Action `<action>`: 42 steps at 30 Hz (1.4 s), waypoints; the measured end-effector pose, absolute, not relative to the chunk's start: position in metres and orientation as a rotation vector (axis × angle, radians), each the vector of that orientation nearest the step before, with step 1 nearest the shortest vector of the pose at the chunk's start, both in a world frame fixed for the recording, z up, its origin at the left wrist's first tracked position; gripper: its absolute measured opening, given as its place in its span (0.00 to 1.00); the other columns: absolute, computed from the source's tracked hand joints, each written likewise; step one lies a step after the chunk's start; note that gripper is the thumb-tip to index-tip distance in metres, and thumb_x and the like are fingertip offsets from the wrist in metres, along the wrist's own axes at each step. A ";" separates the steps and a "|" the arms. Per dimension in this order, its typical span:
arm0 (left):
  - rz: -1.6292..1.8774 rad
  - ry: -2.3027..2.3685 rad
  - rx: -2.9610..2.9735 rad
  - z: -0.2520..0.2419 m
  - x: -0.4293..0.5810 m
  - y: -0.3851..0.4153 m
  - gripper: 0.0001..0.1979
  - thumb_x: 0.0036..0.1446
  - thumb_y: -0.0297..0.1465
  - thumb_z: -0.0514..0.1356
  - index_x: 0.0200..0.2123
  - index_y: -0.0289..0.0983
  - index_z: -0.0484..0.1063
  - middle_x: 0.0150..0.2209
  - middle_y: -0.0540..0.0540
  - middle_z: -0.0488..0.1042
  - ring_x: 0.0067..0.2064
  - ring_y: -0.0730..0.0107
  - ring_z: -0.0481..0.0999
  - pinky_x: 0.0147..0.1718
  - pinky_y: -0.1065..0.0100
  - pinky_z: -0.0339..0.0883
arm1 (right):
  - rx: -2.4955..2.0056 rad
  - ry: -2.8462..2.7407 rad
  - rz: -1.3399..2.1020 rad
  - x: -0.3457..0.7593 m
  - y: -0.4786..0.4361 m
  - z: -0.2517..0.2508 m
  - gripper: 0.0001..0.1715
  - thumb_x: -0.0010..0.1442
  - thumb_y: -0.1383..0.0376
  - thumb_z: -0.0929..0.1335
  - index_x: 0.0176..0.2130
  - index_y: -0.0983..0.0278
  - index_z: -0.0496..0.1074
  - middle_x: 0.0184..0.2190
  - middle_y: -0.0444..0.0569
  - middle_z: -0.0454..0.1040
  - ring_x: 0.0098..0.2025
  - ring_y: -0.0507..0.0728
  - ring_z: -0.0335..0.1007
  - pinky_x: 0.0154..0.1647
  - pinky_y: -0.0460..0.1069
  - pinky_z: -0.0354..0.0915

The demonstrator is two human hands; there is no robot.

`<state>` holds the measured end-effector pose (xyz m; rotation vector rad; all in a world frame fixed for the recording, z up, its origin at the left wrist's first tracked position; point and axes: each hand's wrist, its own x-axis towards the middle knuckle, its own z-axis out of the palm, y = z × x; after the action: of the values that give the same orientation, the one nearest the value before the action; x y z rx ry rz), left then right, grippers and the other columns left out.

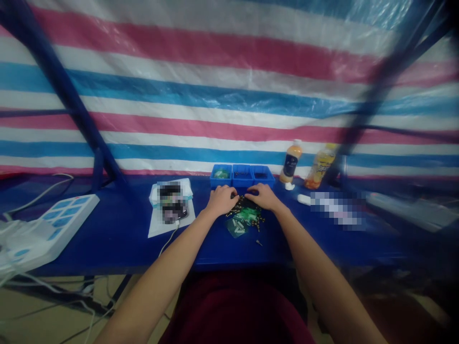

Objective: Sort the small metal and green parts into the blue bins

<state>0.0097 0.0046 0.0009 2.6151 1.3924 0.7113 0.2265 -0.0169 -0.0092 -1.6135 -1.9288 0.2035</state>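
My left hand (221, 199) is closed, its fingers curled at the left edge of a pile of small brass-coloured screw-like parts (234, 208). A small dark spot shows at its fingertips, too small to name. My right hand (266, 196) is also closed, fingers bent inward over the pile's upper right side; what its fingertips hold is hidden. Green plastic bags (249, 215) lie among the parts. In front of them is a clear bag (236, 228) with several white pieces. Nearer to me, a single small screw-like part (258, 242) lies alone on the blue table (229, 253).
Three blue bins stand behind my hands: a left bin (221, 182) with green contents, a middle bin (242, 182) and a right bin (263, 181). Drink bottles (291, 162) stand at back right. Left are a white sheet (156, 227) with a cabled device and a power strip (68, 224).
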 end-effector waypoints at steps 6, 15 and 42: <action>0.657 1.369 2.635 0.001 0.009 0.004 0.13 0.60 0.40 0.56 0.40 0.44 0.78 0.42 0.42 0.75 0.46 0.51 0.72 0.45 0.54 0.66 | -1.686 -2.049 0.214 0.216 -0.021 -0.010 0.15 0.58 0.52 0.70 0.42 0.54 0.81 0.42 0.52 0.78 0.48 0.67 0.68 0.45 0.57 0.60; 0.659 1.339 2.619 0.000 0.011 0.005 0.14 0.59 0.44 0.57 0.39 0.45 0.79 0.43 0.42 0.75 0.46 0.50 0.72 0.45 0.52 0.66 | -1.643 -2.016 0.299 0.215 -0.017 -0.012 0.10 0.58 0.64 0.68 0.39 0.57 0.78 0.37 0.48 0.79 0.42 0.61 0.72 0.43 0.52 0.61; 0.591 1.411 2.634 0.009 0.015 -0.005 0.12 0.60 0.36 0.54 0.37 0.44 0.78 0.44 0.46 0.76 0.46 0.57 0.73 0.44 0.60 0.66 | -1.850 -2.066 0.177 0.205 -0.025 -0.005 0.17 0.61 0.50 0.66 0.44 0.52 0.79 0.47 0.53 0.71 0.51 0.66 0.62 0.49 0.58 0.59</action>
<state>0.0148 -0.0054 0.0088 2.6336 1.4114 0.5913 0.2050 -0.0249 -0.0046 -1.8502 -2.0661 0.1770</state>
